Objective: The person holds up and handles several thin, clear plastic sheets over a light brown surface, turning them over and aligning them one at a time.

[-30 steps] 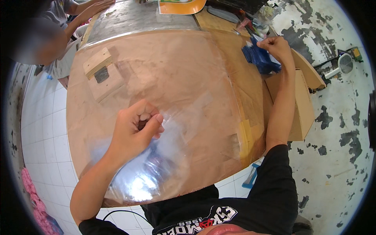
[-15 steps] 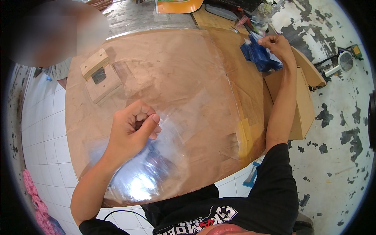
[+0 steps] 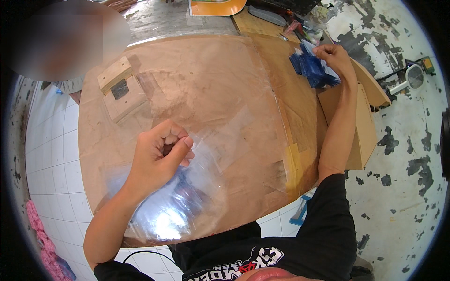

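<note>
Since a second ago the right hand has lifted off the blue bundle at the far right of the surface and risen slightly, fingers now pinched on a thin pale piece above it, seemingly drawing one item from the stack. The left hand has barely shifted: curled nearly closed, thumb against forefinger, gripping the clear plastic sleeve near the middle. A wooden block lies well apart, far left.

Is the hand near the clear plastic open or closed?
Closed. The left hand is curled into a fist, its fingers pinching the clear plastic sheet.
</note>
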Tool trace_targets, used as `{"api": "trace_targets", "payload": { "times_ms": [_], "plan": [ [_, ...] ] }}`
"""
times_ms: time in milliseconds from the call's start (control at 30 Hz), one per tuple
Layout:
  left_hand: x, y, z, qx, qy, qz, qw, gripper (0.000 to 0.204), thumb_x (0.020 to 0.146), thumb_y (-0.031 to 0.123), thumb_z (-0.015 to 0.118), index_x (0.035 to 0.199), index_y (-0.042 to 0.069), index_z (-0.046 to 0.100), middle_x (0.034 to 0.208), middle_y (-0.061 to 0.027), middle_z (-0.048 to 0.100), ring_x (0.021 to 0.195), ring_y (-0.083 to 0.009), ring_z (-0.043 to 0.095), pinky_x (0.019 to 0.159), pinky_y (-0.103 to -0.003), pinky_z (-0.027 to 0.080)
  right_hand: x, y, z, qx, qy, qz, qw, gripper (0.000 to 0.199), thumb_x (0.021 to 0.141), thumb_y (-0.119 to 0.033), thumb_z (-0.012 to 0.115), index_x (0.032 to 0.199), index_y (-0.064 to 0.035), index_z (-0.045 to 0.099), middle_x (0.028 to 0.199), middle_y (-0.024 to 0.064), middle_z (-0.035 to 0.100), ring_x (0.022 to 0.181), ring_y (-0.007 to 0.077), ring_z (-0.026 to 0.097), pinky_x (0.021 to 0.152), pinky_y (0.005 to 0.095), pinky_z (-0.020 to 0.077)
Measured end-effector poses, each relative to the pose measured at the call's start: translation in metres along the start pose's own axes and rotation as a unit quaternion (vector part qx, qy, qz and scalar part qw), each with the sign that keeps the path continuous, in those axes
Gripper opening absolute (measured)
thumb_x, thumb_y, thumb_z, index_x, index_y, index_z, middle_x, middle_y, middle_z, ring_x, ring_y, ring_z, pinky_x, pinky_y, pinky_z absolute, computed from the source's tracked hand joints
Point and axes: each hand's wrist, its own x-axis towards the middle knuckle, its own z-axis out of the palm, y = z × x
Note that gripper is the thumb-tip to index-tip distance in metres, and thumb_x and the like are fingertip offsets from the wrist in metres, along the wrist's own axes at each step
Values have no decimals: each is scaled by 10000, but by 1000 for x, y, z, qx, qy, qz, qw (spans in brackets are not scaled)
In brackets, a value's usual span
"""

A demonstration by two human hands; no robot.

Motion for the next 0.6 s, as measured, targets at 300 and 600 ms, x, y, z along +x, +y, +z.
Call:
{"api": "trace_targets", "payload": {
  "times_ms": [300, 600],
  "plan": [
    [-1, 1, 0, -3, 0, -5, 1000, 98, 912, 41, 578, 841, -13, 537, 674, -54, 626, 624, -89, 628, 538, -215, 501, 6, 5, 2, -105, 29, -17, 994, 375, 800, -421, 650, 921, -75, 732, 815, 101, 703, 775, 235, 667, 728, 334, 489],
    [-1, 1, 0, 5, 10, -8, 1000, 98, 909, 42, 582, 839, -14, 542, 672, -53, 626, 622, -87, 630, 535, -215, 500, -8, -26, 21, -258, 63, -70, 962, 460, 705, -496, 734, 1001, -145, 727, 911, 96, 718, 848, 279, 682, 754, 392, 520]
  ]
}}
